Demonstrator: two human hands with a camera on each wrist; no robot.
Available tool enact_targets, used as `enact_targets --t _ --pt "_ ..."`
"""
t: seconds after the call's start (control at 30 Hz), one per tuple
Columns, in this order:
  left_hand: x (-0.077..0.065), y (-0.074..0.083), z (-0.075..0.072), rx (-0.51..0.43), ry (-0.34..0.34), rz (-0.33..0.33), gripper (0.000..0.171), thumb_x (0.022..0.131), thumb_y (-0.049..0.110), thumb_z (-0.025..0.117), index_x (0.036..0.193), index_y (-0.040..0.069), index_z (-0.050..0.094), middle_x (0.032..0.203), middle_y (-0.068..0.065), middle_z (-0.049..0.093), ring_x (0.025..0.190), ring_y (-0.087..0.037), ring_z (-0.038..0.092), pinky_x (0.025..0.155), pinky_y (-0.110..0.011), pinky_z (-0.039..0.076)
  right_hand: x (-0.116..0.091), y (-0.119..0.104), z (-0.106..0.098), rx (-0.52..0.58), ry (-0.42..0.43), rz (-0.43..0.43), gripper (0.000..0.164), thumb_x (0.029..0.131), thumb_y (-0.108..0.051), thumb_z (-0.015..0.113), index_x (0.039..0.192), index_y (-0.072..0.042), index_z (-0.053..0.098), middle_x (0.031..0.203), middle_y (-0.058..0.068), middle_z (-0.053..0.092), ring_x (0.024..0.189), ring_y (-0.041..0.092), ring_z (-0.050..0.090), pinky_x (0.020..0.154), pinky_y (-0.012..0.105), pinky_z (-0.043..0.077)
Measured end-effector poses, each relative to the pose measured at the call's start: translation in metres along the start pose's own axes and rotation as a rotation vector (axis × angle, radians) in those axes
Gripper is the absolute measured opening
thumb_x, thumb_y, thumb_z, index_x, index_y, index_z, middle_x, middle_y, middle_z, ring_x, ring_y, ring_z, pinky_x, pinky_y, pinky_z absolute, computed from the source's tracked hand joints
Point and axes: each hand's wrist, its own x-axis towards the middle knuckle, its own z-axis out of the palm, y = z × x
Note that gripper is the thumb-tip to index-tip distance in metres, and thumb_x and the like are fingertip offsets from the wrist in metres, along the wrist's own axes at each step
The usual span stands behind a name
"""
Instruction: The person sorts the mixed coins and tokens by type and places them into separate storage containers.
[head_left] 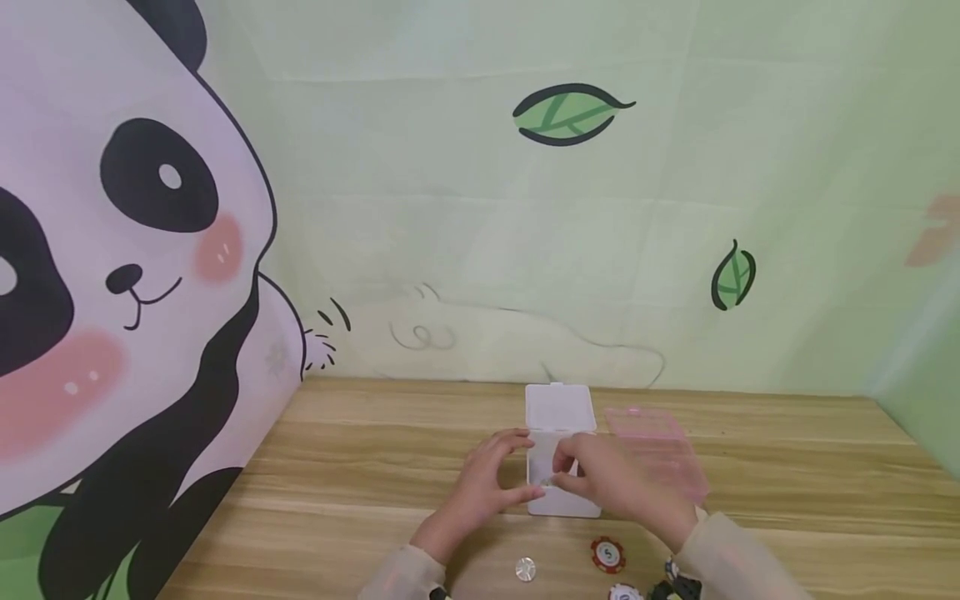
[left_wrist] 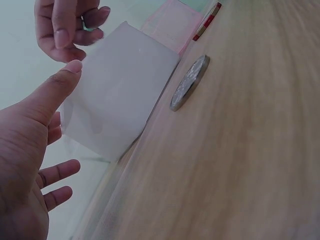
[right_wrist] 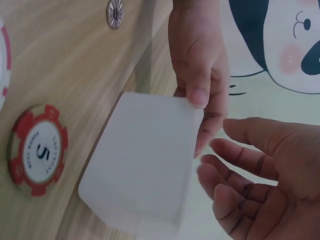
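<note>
A white plastic box point(head_left: 558, 502) stands on the table with its lid point(head_left: 559, 407) raised at the back. My left hand point(head_left: 487, 479) grips its left side, the thumb at the front corner and the fingers farther back along the edge. Over the box's opening is my right hand point(head_left: 603, 479), its fingers bent loosely; in the right wrist view a gap shows between thumb point(right_wrist: 250, 131) and fingers, with nothing visible between them. A small shiny bit shows by those fingertips in the head view. A silver coin point(head_left: 526, 569) lies in front of the box.
A translucent pink case point(head_left: 667, 458) sits to the right of the white box, partly behind the right forearm. Near the front lie a red poker chip point(head_left: 608, 554) marked 5 and a paler chip point(head_left: 625, 592). A panda-print cloth point(head_left: 450, 208) hangs behind the table.
</note>
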Motion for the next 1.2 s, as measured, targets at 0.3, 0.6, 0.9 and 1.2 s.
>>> enact_targets --t 0.3,0.6,0.9,1.2 --pt "0.0 0.0 0.0 -0.002 -0.003 -0.014 0.058 0.077 0.036 0.078 0.127 0.015 0.057 0.143 -0.002 0.051 0.135 -0.025 0.045 0.107 -0.06 0.031 -0.008 -0.006 0.001 0.043 0.035 -0.108 0.009 0.084 -0.014 0.07 0.078 -0.013 0.063 0.072 -0.007 0.06 0.064 -0.001 0.048 0.057 0.016 0.042" --pt "-0.001 0.001 -0.001 0.002 0.003 -0.009 0.058 0.077 0.035 0.078 0.127 0.015 0.056 0.143 -0.003 0.051 0.135 -0.026 0.045 0.107 -0.061 0.031 -0.018 -0.009 0.004 0.073 -0.003 -0.083 0.008 0.085 -0.014 0.07 0.08 -0.014 0.064 0.073 -0.008 0.059 0.063 -0.004 0.045 0.056 0.016 0.042" --pt "-0.001 0.001 -0.001 0.006 0.008 0.006 0.057 0.077 0.035 0.079 0.125 0.013 0.057 0.142 -0.003 0.052 0.133 -0.026 0.047 0.104 -0.062 0.033 -0.028 -0.013 0.013 0.076 -0.018 -0.098 0.01 0.084 -0.017 0.072 0.08 -0.016 0.063 0.073 -0.011 0.06 0.061 -0.005 0.045 0.054 0.015 0.04" --pt "-0.002 0.003 -0.002 0.007 0.004 0.004 0.058 0.077 0.034 0.079 0.126 0.013 0.057 0.142 -0.006 0.052 0.134 -0.028 0.045 0.105 -0.062 0.032 -0.034 -0.018 0.033 0.073 -0.053 -0.087 0.01 0.082 -0.018 0.073 0.08 -0.019 0.064 0.073 -0.013 0.061 0.061 -0.006 0.045 0.055 0.015 0.039"
